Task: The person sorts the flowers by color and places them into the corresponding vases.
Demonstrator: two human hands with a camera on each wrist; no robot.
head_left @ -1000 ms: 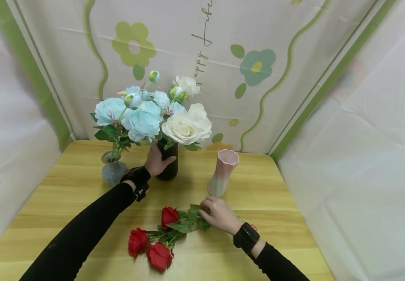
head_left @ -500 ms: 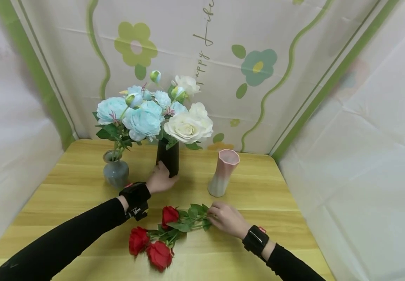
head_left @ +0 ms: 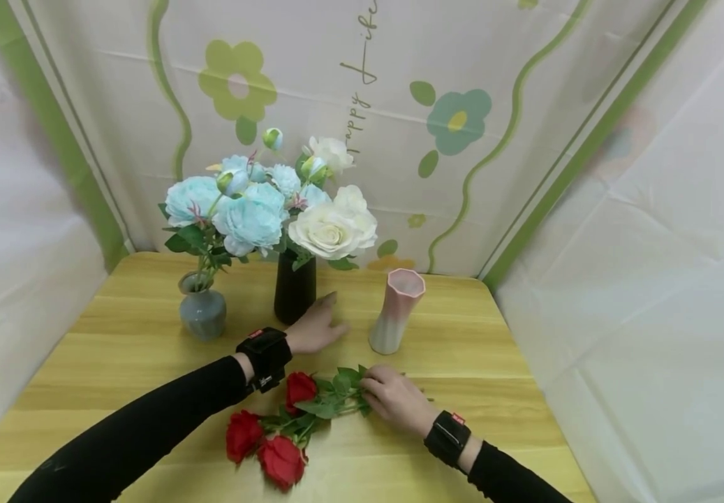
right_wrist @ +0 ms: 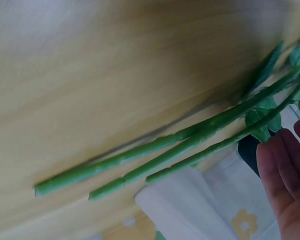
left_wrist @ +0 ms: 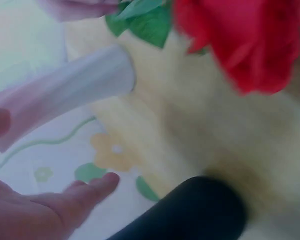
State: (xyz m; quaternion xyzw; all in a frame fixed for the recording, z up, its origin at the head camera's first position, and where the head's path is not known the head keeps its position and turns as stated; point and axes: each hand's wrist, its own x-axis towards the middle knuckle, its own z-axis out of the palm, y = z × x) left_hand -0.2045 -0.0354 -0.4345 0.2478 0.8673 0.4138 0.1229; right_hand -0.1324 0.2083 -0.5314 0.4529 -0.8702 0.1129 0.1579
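My left hand (head_left: 316, 331) reaches with spread fingers just in front of the black vase (head_left: 294, 290) and holds nothing. In the left wrist view the black vase (left_wrist: 200, 210) lies close to that hand (left_wrist: 45, 210), with the pink-and-white vase (left_wrist: 85, 87) beyond the fingers. My right hand (head_left: 397, 398) is at the leafy stems of three red roses (head_left: 283, 460) lying on the table. In the right wrist view its fingertips (right_wrist: 272, 155) come right up beside the green stems (right_wrist: 190, 145), whose cut ends stick out past the hand. The thumb is hidden there.
The pink-and-white vase (head_left: 397, 311) stands without flowers at the right. White roses (head_left: 333, 227) rise from the black vase. Pale blue flowers (head_left: 251, 216) stand in a grey-blue vase (head_left: 202, 313) at the left. Printed cloth (head_left: 311, 70) hangs behind the wooden table (head_left: 481, 391).
My left hand has let go of the black vase and moved down and right in front of it. The right hand has shifted slightly along the rose stems; the roses stay in place.
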